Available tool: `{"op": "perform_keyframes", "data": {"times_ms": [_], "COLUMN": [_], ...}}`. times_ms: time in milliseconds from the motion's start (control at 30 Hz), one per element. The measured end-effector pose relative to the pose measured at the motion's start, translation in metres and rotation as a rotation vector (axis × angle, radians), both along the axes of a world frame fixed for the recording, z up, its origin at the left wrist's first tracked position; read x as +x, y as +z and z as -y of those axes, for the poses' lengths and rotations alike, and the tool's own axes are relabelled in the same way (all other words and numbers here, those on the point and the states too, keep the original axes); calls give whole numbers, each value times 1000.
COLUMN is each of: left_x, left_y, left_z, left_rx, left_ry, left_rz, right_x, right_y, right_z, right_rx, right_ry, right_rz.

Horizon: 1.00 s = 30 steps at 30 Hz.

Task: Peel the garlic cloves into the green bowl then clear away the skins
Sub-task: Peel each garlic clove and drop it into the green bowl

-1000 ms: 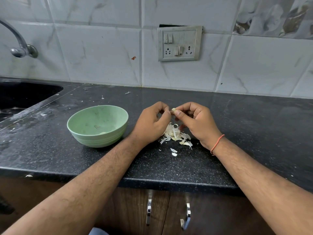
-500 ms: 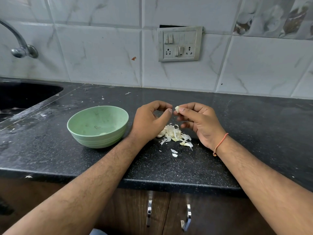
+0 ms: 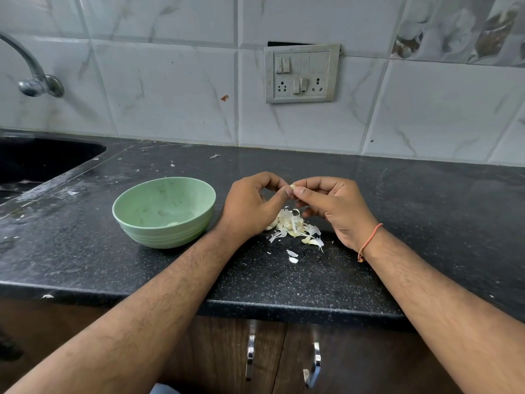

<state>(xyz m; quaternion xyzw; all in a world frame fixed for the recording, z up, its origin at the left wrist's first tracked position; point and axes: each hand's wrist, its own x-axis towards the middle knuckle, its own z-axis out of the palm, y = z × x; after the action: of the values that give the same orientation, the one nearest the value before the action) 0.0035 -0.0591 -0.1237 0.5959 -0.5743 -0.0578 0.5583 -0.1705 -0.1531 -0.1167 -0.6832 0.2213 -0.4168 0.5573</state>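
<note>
A small pale garlic clove (image 3: 292, 186) is pinched between the fingertips of my left hand (image 3: 251, 207) and my right hand (image 3: 333, 209), held above the black counter. Both hands have curled fingers and meet at the clove. Below them lies a pile of white garlic skins and cloves (image 3: 292, 224), with two loose flakes (image 3: 292, 256) nearer the counter's front edge. The green bowl (image 3: 136, 216) stands to the left of my left hand, upright, with a pale clove just showing at its bottom.
The black speckled counter (image 3: 426, 223) runs across the view. A dark sink (image 3: 42, 157) and a tap (image 3: 34, 81) are at the far left. A switch and socket plate (image 3: 301, 73) sits on the tiled wall. Cabinet handles (image 3: 250, 356) show below the counter edge.
My hands parted slightly half a second ago, then came back together on the clove. The bowl and the skin pile have stayed put.
</note>
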Motion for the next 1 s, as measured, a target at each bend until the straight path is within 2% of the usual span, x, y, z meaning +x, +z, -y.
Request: {"op": "perform_keyframes", "data": {"times_ms": [200,433,700,900,1000], "left_x": [2,3,0,2,0], "left_y": [-5,-2,-2,-2,-1], "left_z": [5,6,4,7,6], "left_rx": [56,89,51,43,26], "left_ry": [34,10,-56,-2,45], "left_rz": [91,107,11,-121,-94], "right_x": [-1,1,2,2,1], "right_y": [-2,-2,1,3,5], "right_z": [3,2,1,2,2], "right_rx": [-109,-64,28,83,125], "right_ry": [-19,-23,-34,-25,-20], "right_rz": [-83,-76,-15,19,48]}}
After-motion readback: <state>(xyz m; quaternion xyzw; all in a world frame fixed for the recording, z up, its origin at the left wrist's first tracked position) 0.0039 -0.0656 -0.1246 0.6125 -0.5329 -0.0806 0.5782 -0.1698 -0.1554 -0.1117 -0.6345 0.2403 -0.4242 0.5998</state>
